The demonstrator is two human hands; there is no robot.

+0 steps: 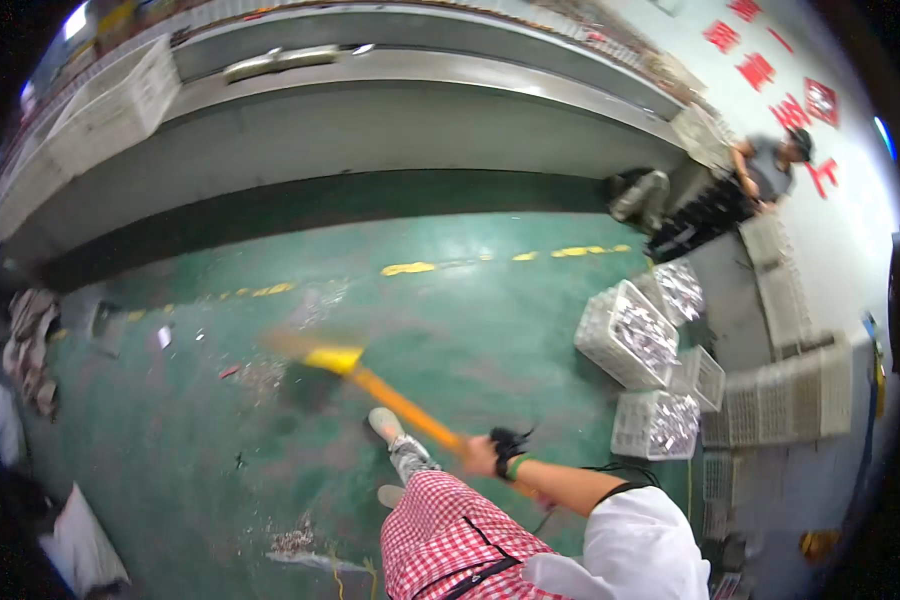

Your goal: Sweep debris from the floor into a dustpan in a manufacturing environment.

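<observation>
Gripping the smooth orange handle of a broom (406, 408), the right hand (482, 456) has its fingers wrapped closed around the shaft, a dark fuzzy band and a thin green one at its wrist. The left hand cannot be made out, so its state cannot be told. The broom slants across the middle of the green floor (500, 340), its yellow plastic head well in front of the wearer's shoes; motion blur smears the tan bristles, which seem to be spread flat near a patch of fine, pale scraps (261, 376). A red and white checked cloth apron (450, 525) hangs below the arm

Beyond the broom, a worn, flaking yellow line crosses the painted floor. At the floor's far edge runs a long worktop (450, 72) with a flat grey front and a dull metallic surface. Toward the right edge stand rigid white lattice crates (596, 335), several heaped with shiny, silvery pieces (642, 338); a seated person (770, 170) in a grey top is behind them. Near the left edge lie a crumpled brownish cloth (30, 345) and, at the near left corner, a pale, slack sack (85, 545)
</observation>
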